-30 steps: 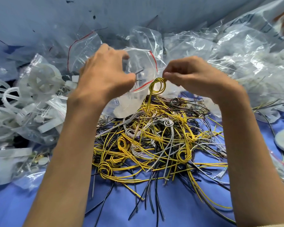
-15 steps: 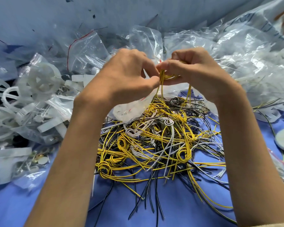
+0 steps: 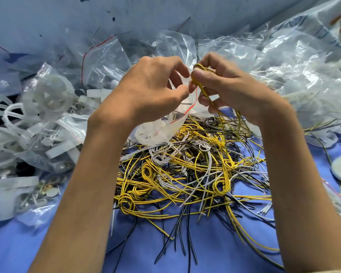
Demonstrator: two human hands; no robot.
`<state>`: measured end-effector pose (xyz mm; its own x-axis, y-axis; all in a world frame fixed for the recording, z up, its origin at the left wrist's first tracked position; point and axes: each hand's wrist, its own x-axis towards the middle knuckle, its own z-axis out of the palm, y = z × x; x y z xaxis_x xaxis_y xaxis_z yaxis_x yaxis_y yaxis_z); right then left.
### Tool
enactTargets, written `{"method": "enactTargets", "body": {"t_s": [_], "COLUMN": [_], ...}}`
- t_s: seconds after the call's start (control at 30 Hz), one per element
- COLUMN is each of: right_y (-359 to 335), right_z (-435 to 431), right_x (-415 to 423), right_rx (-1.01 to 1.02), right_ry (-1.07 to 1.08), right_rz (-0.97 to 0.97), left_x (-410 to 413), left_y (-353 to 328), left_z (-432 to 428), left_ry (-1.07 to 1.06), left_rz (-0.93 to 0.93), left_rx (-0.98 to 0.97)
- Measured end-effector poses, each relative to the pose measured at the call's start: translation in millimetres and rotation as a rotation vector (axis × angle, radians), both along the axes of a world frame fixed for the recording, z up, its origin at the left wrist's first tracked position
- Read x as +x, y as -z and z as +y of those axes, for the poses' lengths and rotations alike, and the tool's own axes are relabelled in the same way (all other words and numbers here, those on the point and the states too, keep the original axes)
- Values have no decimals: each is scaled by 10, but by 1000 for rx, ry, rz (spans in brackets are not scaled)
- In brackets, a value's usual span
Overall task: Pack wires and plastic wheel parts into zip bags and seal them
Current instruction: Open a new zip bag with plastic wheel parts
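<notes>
Head view: the blue-covered bench [image 3: 205, 253] carries all stock. A loose wire heap [image 3: 185, 174] of yellow, white and black strands lies at centre, beneath both hands. Filled bags of white wheel parts [image 3: 53, 95] sit to the left, and crumpled clear bags [image 3: 283, 62] to the right. One zip bag [image 3: 165, 123] with a red seal line hangs over the heap's far edge, and what looks like a white plastic part sits in its bottom.

The left hand [image 3: 152, 89] pinches this bag near its mouth. The right hand [image 3: 230, 87] is clamped on a coiled yellow wire bundle [image 3: 202, 89]. Its loop is just beside the bag mouth and its tails trail down to the heap.

Step in hand, as judged: loading wires. The next move calls for the mouth held wide, the coil fed in loop first, and the tails tucked clear of the seal.
</notes>
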<state>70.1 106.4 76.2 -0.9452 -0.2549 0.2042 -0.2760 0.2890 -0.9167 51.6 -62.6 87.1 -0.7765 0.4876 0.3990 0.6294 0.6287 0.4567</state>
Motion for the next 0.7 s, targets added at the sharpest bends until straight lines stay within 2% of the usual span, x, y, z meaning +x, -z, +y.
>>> {"method": "enactTargets", "body": {"t_s": [0.2,0.43,0.7], "right_y": [-2,1,-52], "right_z": [1,23,209], "right_x": [-19,-6,13], "right_rx": [180,187,360], "right_ry": [3,3,164], "right_rz": [96,69,54], "left_x": [0,-33,-107], "left_y": [-4,11,41], "left_z": [-10,-26,-75], "left_ry": [2,-71,-242], "left_rz": [9,118,231], "left_rx": [-5,1,-15]}}
